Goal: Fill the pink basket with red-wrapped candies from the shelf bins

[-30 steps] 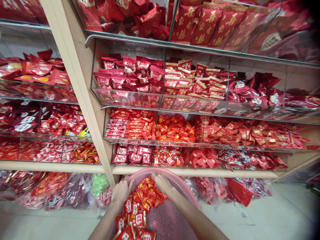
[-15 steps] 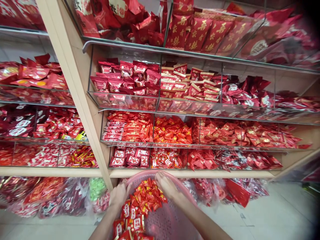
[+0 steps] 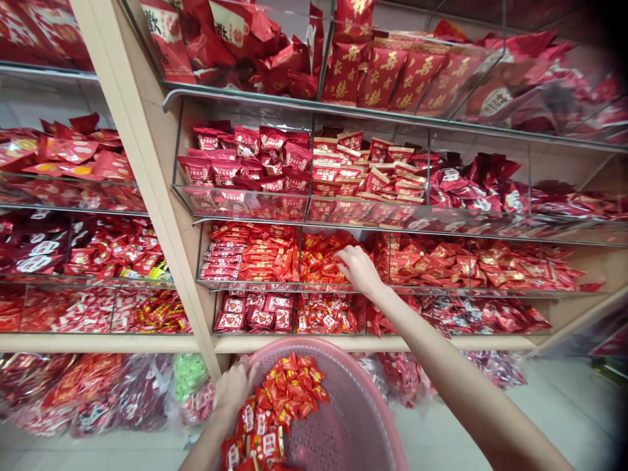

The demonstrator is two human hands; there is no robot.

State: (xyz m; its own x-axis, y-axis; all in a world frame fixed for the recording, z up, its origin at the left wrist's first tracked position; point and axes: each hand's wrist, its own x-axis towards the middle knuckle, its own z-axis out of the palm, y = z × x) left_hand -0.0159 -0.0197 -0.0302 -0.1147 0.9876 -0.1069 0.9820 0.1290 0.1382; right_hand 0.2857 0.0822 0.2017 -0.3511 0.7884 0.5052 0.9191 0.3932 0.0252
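A pink perforated basket sits low in front of me, with a heap of red wrapped candies in it. My left hand grips the basket's left rim. My right hand reaches up into a glass shelf bin of red-and-gold candies, fingers curled down onto the pile; whether they hold any I cannot make out.
Glass-fronted shelves full of red candy packets fill the wall in several tiers. A wooden upright divides left and right sections. Clear bags of candy lie on the floor under the bottom shelf.
My right hand has left the basket and risen to the shelf bin of red-and-gold candies. My left hand stays on the basket rim.
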